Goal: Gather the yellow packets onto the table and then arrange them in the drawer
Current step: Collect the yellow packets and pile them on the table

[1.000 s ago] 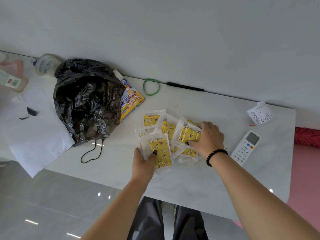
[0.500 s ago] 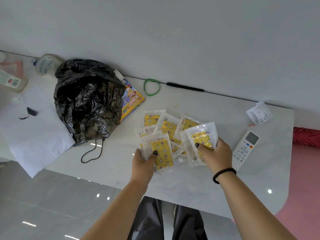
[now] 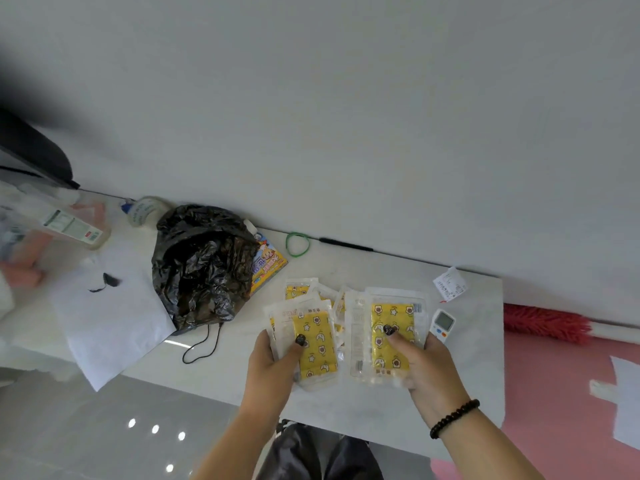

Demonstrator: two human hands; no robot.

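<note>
The yellow packets (image 3: 313, 294) were on the table (image 3: 464, 382), and some were up in the hands. The left hand (image 3: 273, 367) held a small stack of packets (image 3: 313, 344), with the thumb pressed on top and the fingers curled under. The right hand (image 3: 420, 363) held another stack (image 3: 389, 336) the same way, thumb on the yellow part. A few more packets lay flat on the table just behind the 2 stacks. This looked like the gathering step, close to its end. The next move probably called for putting the 2 stacks together, picking up the loose ones, and then taking them to the drawer. No drawer showed here, so I could not tell where it was. The packets looked thin and slippery, so a stack could slide apart. A black bag (image 3: 202, 263) sat near on the left, and a remote (image 3: 442, 324) lay just beside the right stack. The front edge of the table was close under the hands, and a dropped packet could fall off there. There was bare table between the hands and that edge.
</note>
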